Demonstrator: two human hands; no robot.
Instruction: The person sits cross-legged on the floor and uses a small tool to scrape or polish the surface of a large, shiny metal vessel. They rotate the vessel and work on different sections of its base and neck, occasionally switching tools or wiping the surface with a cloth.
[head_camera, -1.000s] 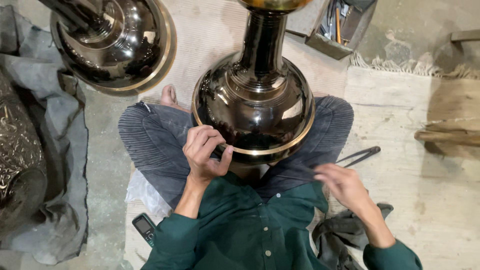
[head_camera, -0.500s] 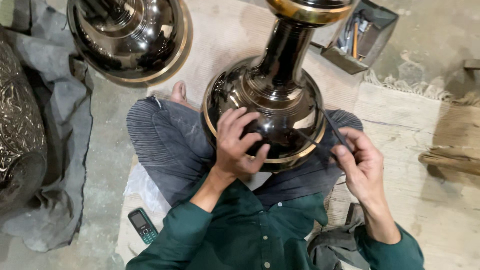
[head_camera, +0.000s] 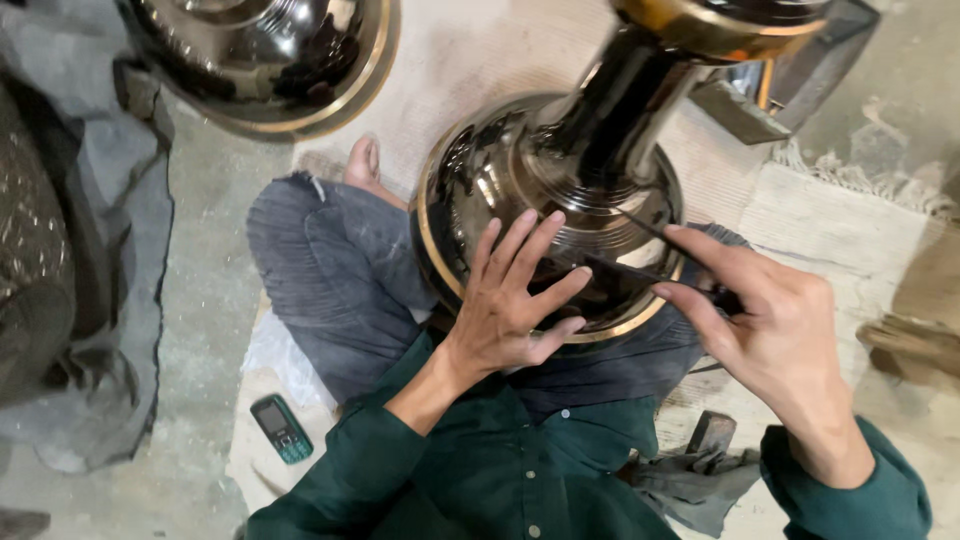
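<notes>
A large dark polished metal vase (head_camera: 560, 180) with a brass-coloured rim band rests in my lap between my crossed legs. Its neck rises toward the camera. My left hand (head_camera: 515, 290) lies flat on its rounded shoulder with the fingers spread. Over the right side of the shoulder, my right hand (head_camera: 770, 320) pinches a thin dark pointed tool (head_camera: 640, 270) whose tip touches the vase's surface.
A second dark vase (head_camera: 270, 50) with a brass rim lies at the upper left. Grey cloth (head_camera: 110, 260) covers the floor at left. A small green phone (head_camera: 280, 428) lies by my left elbow. A metal tray (head_camera: 800, 70) sits at the upper right, a hammer head (head_camera: 710, 432) near my right forearm.
My right hand came up from beside my knee, took hold of the thin tool and set it on the vase. My left hand slid onto the shoulder and flattened.
</notes>
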